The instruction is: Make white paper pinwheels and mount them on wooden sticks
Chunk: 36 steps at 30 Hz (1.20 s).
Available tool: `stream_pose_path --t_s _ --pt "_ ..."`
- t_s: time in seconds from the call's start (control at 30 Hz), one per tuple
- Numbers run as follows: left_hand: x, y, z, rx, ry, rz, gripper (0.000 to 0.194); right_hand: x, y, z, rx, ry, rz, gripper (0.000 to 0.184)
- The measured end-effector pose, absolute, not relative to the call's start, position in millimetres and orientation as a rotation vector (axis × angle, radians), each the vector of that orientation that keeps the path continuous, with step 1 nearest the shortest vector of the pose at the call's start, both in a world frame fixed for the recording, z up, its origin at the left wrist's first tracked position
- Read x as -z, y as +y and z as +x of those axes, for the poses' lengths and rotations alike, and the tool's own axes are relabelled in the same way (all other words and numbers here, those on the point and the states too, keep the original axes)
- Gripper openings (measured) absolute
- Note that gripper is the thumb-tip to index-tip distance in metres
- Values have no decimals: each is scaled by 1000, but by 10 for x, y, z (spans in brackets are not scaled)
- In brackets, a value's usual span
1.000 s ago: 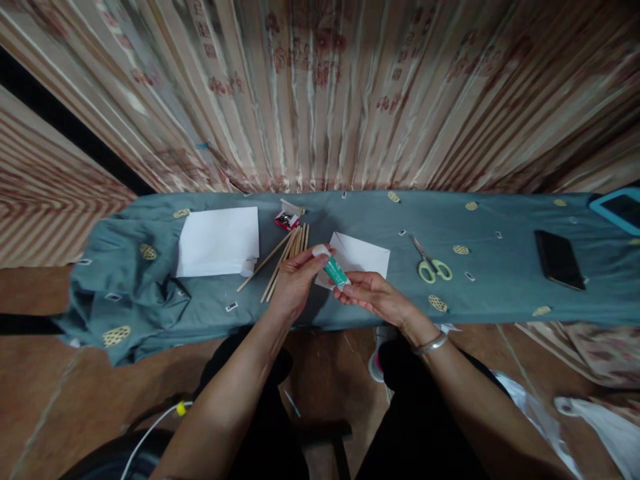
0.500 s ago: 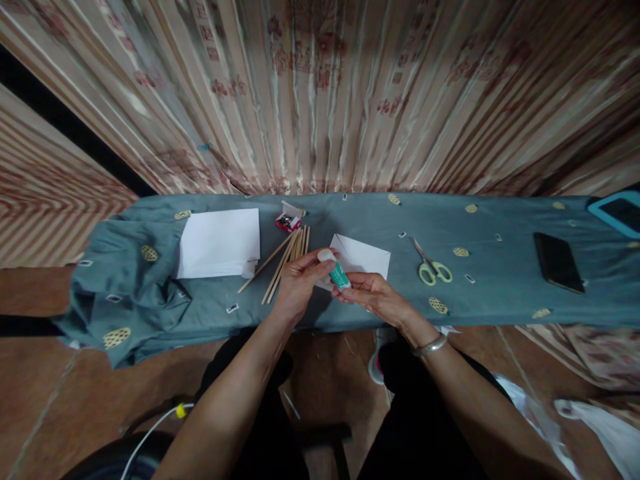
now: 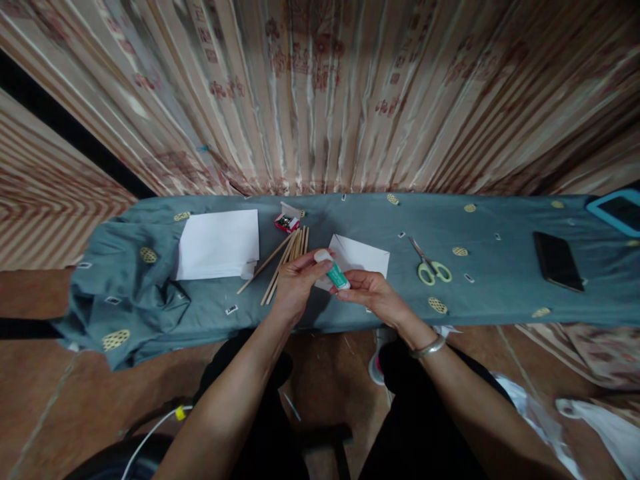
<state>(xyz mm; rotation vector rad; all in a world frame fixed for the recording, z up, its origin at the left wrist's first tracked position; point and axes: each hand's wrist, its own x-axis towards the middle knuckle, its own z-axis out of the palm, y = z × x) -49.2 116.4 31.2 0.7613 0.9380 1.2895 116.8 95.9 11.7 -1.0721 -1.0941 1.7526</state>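
A green and white glue stick (image 3: 339, 275) is held tilted between my two hands, over a folded sheet of white paper (image 3: 365, 254). My left hand (image 3: 299, 279) grips its upper white end between thumb and fingers. At the lower end, the fingertips of my right hand (image 3: 371, 291) pinch the stick. Just beyond my left hand lie several thin wooden sticks (image 3: 281, 265), fanned out on the cloth. Part of the folded paper is hidden behind my hands and the glue stick.
A stack of white paper (image 3: 219, 243) lies left on the teal cloth (image 3: 500, 280). An open small red box (image 3: 287, 221) stands behind the sticks. Green-handled scissors (image 3: 432, 270), a black phone (image 3: 557, 261) and a blue-framed device (image 3: 617, 212) are to the right. A curtain (image 3: 320, 120) hangs behind.
My right fingers have curled in closer around the lower end of the glue stick. Otherwise the hands and the things on the cloth look nearly the same.
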Motion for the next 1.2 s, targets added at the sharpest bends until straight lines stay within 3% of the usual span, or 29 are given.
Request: stream_pose_path --t_s 0.27,0.83,1.2 --pt "-294 1184 -484 -1267 922 766 31 -137 964 1184 -1767 -1065 -1061 31" --pt "-366 1182 -523 -1193 787 779 32 -142 927 1222 -2115 -673 -782 32" --pt "-360 1271 -312 -1233 715 699 32 -69 988 1325 -2049 -691 -769 27"
